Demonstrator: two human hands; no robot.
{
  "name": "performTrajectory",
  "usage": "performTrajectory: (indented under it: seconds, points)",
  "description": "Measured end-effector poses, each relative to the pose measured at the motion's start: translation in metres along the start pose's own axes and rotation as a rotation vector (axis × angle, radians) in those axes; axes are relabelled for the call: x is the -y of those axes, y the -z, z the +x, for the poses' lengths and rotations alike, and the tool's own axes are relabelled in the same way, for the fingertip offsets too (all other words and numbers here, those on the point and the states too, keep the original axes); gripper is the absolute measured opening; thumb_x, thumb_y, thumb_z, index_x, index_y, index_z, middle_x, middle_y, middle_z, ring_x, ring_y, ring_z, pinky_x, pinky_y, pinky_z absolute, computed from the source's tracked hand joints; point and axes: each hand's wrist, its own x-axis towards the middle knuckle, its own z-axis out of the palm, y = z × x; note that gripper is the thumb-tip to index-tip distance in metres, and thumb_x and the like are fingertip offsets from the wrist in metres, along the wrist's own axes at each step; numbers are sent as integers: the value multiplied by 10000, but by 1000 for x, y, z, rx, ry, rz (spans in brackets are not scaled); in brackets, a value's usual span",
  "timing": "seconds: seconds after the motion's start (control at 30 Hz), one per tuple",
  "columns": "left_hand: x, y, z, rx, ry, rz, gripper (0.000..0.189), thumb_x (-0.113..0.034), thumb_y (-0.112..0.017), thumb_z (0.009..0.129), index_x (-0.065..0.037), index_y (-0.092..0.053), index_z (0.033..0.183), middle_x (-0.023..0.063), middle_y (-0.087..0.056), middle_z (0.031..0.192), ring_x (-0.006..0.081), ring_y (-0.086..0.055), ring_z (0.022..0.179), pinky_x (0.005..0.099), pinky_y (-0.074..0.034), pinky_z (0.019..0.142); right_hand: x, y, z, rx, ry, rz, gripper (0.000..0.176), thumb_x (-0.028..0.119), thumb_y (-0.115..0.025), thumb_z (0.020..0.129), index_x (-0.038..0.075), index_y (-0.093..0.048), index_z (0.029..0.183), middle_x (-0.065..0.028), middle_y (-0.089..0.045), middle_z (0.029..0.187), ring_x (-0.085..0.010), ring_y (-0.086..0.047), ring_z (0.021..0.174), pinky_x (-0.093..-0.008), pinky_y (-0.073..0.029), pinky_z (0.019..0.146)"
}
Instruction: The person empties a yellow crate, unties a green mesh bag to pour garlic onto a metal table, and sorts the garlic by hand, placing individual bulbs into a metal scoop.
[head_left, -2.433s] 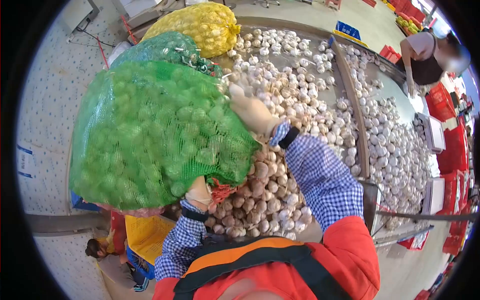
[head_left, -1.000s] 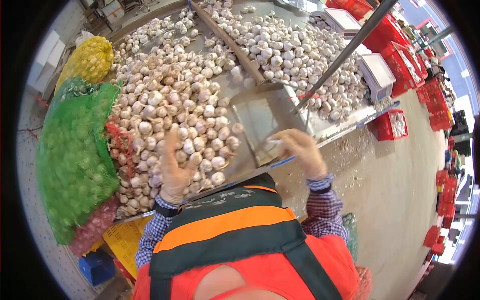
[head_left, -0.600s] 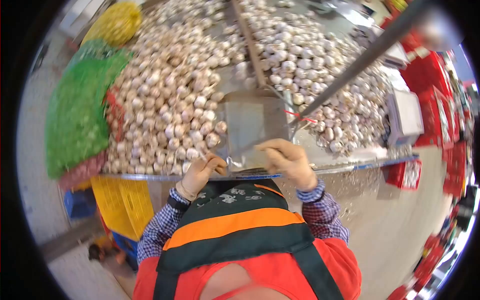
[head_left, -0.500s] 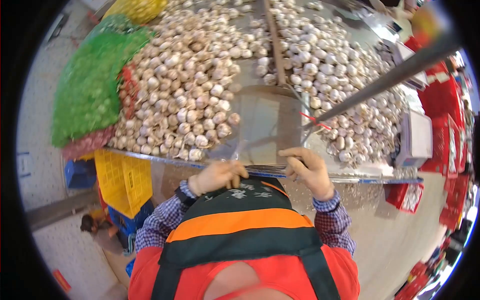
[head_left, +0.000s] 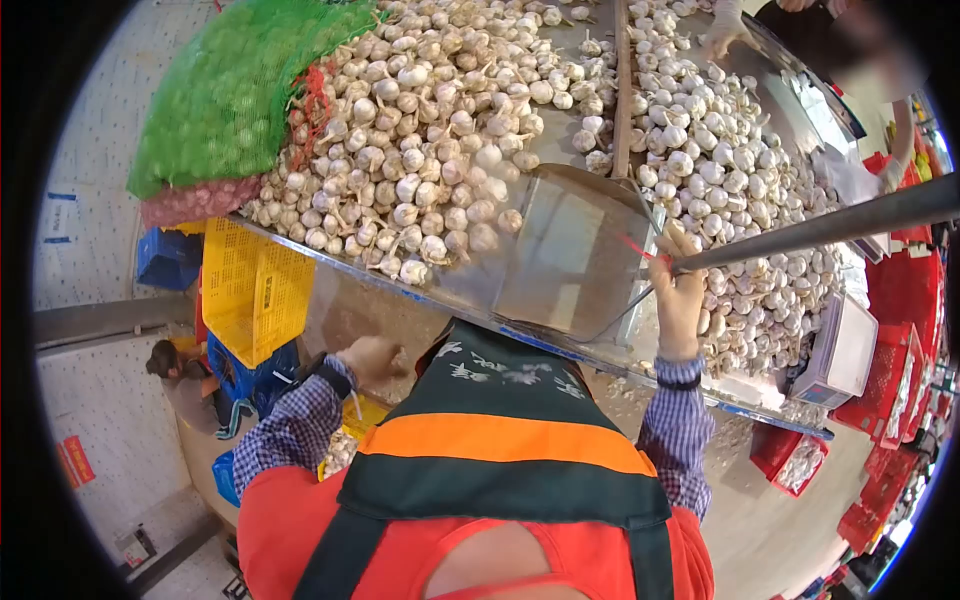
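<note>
A metal shovel (head_left: 570, 250) rests its wide, flat pan on the table near the front edge, among the garlic. Its long grey handle (head_left: 800, 237) slants up to the right, close to the camera, with a red tie near the pan. My right hand (head_left: 680, 295) is closed around the low end of that handle. Down by the left of my apron, my left hand (head_left: 372, 360) is smeared by motion, so its fingers do not show clearly. Heaps of garlic bulbs (head_left: 400, 150) lie left of the shovel, and more garlic bulbs (head_left: 740, 180) lie right of it.
A wooden divider (head_left: 622, 90) runs between the heaps. Left are a green net sack (head_left: 215, 115) and a yellow crate (head_left: 250, 290). A white scale (head_left: 838, 350) and red crates (head_left: 890, 385) stand right. Another person's hand (head_left: 728, 35) is at the far side.
My right hand has moved from the table edge up to the shovel handle and closed on it. My left hand has dropped away to the left. The view has swung.
</note>
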Motion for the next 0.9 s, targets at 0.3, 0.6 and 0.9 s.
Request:
performTrajectory:
  seconds: [0.3, 0.6, 0.9]
  points:
    - [-67, 107, 105, -805, -150, -436, 322, -308, -591, 882, -97, -549, 1122, 124, -604, 1029, 300, -619, 871, 384, -500, 748, -18, 60, 8, 210, -102, -15, 80, 70, -609, 895, 30, -612, 825, 0, -520, 777, -85, -493, 666, -236, -442, 608]
    - [-83, 136, 180, -748, -160, 129, 419, -253, -678, 768, -101, -562, 1141, 139, -580, 993, 330, -602, 909, 429, -493, 743, 17, 55, -13, -122, -43, -255, 733, 33, -669, 823, 52, -282, 1446, -130, -455, 1307, -206, -493, 1148, -326, -448, 932]
    - [-70, 131, 156, -869, -431, -75, 135, -151, -597, 801, -69, -600, 909, 93, -621, 806, 249, -633, 732, 366, -500, 628, 105, -136, 37, 127, 290, -365, 289, 57, -551, 878, 47, -618, 1159, -132, -639, 1044, -251, -621, 947, -324, -494, 842]
